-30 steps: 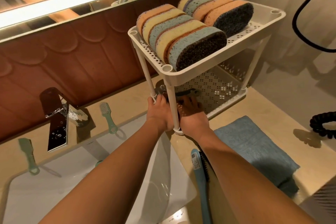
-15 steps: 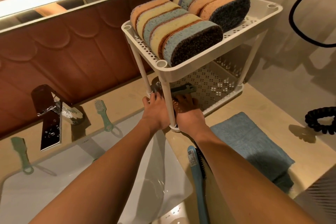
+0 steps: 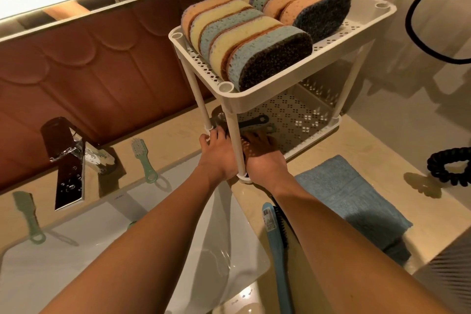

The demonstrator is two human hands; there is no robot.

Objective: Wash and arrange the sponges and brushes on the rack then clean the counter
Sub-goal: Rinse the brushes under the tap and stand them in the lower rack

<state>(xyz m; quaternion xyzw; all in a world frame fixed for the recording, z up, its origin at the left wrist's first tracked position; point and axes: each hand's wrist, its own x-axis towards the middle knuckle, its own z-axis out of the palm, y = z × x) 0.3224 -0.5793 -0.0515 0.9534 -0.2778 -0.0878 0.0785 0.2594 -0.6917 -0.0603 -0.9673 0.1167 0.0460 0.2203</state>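
A white two-tier rack (image 3: pixel 257 100) stands on the counter. Its top shelf carries several striped sponges (image 3: pixel 244 41) standing on edge in two rows. On the lower shelf lies a dark brush (image 3: pixel 253 121), with another brush beside it under my fingers. Both hands reach into that shelf, one on each side of the front leg. My left hand (image 3: pixel 216 153) has its fingers stretched to the brush heads, thumb spread by the rear leg. Laid flat, my right hand (image 3: pixel 261 151) rests its fingers on the brushes. The fingertips are partly hidden.
Two green brushes (image 3: pixel 142 160) (image 3: pixel 26 216) lie on the counter behind the white sink (image 3: pixel 114 242), beside a chrome tap (image 3: pixel 68 160). A blue brush (image 3: pixel 276 242) lies under my right forearm, a folded blue towel (image 3: pixel 351 201) to its right. A black coiled cord (image 3: pixel 448 166) sits far right.
Both hands stay at the lower shelf, fingers a little further in. My view has shifted slightly.
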